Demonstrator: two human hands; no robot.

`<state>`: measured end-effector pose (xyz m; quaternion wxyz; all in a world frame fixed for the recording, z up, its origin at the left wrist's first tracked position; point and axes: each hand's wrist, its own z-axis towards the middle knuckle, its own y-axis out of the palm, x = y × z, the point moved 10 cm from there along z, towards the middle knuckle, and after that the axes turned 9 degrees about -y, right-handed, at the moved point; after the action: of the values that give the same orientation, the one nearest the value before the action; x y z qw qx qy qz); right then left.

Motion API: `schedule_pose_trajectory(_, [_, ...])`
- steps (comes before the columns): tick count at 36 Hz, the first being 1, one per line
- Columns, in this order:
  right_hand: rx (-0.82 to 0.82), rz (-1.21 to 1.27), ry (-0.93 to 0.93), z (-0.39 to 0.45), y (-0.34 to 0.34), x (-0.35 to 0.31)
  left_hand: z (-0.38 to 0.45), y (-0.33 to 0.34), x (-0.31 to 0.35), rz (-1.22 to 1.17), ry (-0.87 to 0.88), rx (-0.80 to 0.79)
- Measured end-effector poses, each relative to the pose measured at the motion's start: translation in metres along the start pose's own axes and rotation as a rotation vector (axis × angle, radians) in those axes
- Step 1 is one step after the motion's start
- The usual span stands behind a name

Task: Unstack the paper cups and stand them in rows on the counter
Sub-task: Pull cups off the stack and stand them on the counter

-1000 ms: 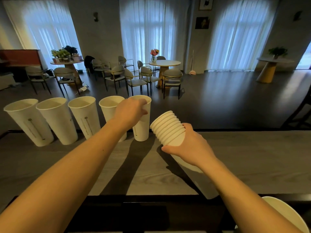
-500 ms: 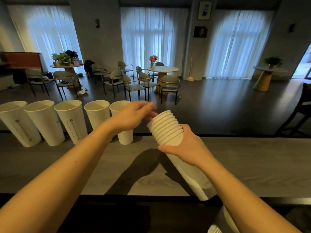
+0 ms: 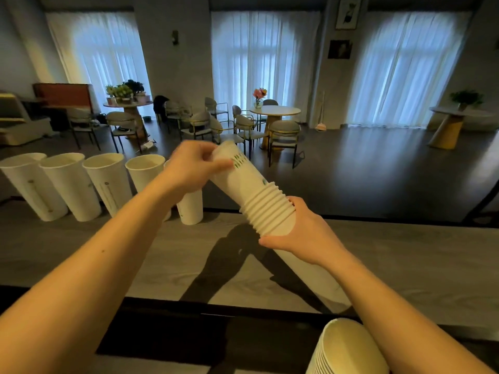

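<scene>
My right hand [image 3: 305, 234] grips a tilted stack of white paper cups [image 3: 272, 214] just below its ribbed rims, above the grey counter [image 3: 405, 260]. My left hand [image 3: 193, 167] is closed on the top cup [image 3: 239, 172], which is drawn most of the way out of the stack, pointing up and left. Several single white cups stand upright in a row along the counter's far edge at the left, from one cup [image 3: 32, 184] to the nearest one [image 3: 190, 207], which my left forearm partly hides.
A second stack of cups [image 3: 348, 349] lies at the bottom right, below the counter's dark front edge [image 3: 216, 306]. Beyond the counter is a room with round tables [image 3: 274, 112], chairs and curtained windows.
My left hand has let go of the cup it stood in the row, come back to the stack and pulled the top cup up and out to the left.
</scene>
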<state>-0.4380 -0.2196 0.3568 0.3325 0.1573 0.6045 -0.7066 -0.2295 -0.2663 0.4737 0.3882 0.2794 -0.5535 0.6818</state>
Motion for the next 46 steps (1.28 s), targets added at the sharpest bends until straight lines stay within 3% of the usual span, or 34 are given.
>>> schedule_pose_trajectory(2, [0.022,-0.065,0.068,0.000,-0.008,0.016,0.007,-0.027,0.010,0.069,0.068,0.209])
schedule_pose_trajectory(4, [0.051,-0.126,0.109,0.000,-0.016,0.027,0.014,-0.031,0.015,0.232,0.122,0.297])
schedule_pose_trajectory(9, [0.077,-0.088,0.116,0.004,-0.019,0.031,0.025,0.039,-0.014,0.651,0.116,0.047])
schedule_pose_trajectory(13, [0.061,-0.041,0.089,0.006,-0.011,0.028,0.031,0.060,-0.031,0.825,0.186,0.035])
schedule_pose_trajectory(20, [0.077,-0.021,0.068,0.013,-0.008,0.032,0.045,0.056,-0.040,0.780,0.195,0.113])
schedule_pose_trajectory(26, [0.080,-0.019,0.074,0.013,-0.005,0.037,0.051,0.053,-0.042,0.640,0.150,0.046])
schedule_pose_trajectory(30, [0.095,-0.004,0.068,0.011,-0.006,0.037,0.035,0.031,-0.005,0.486,0.372,0.256])
schedule_pose_trajectory(32, [0.100,0.006,0.064,0.010,-0.006,0.036,0.026,0.033,0.008,0.412,0.407,0.262])
schedule_pose_trajectory(37, [0.112,0.019,0.058,0.006,-0.006,0.033,0.003,0.060,0.026,0.390,0.427,0.134])
schedule_pose_trajectory(42, [0.116,0.014,0.043,0.000,-0.009,0.030,-0.021,0.114,0.011,0.159,0.127,-0.508])
schedule_pose_trajectory(46, [0.106,-0.012,0.024,-0.004,-0.012,0.028,-0.027,0.118,0.009,0.094,0.092,-0.591])
